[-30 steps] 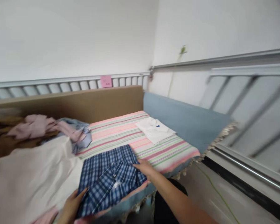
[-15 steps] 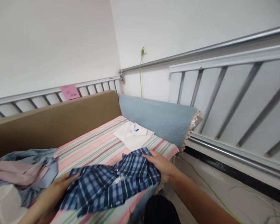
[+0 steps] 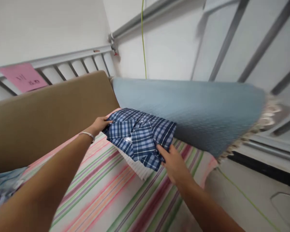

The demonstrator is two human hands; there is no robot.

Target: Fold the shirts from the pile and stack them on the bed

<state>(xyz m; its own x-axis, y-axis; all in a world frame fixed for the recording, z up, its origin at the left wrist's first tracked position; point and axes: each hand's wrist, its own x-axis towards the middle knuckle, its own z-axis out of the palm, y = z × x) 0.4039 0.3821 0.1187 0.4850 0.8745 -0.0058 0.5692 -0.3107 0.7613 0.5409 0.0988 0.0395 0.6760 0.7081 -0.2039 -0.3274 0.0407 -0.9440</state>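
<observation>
Several bluish garments [image 3: 4, 182] are lying crumpled at the left edge of the bed, only partly in view. Above them, a pink paper note [image 3: 25, 77] with dark handwriting is hanging on the white radiator [image 3: 54, 74], and a brown padded panel [image 3: 50, 116] is standing below it along the bed's side. My left arm is stretching forward over the striped bedsheet [image 3: 99, 190], and I am wearing a pale bracelet [image 3: 87, 134] on that wrist. My left hand [image 3: 101, 124] is pinching the left edge of a folded blue plaid shirt [image 3: 141, 132], its collar turned toward me. The shirt is lying over a white garment [image 3: 134, 164], whose pale folds are showing beneath its near edge; I cannot tell whether it is resting fully there. My right hand [image 3: 171, 161] is gripping the shirt's right edge, so my hands are staying apart with the cloth between them. Behind, a yellow-green cord [image 3: 144, 42] is running down the wall. Farther right, a light-blue quilted cover [image 3: 195, 106] is draping beside the bedsheet, its cream lace trim [image 3: 263, 120] hanging blurred.
</observation>
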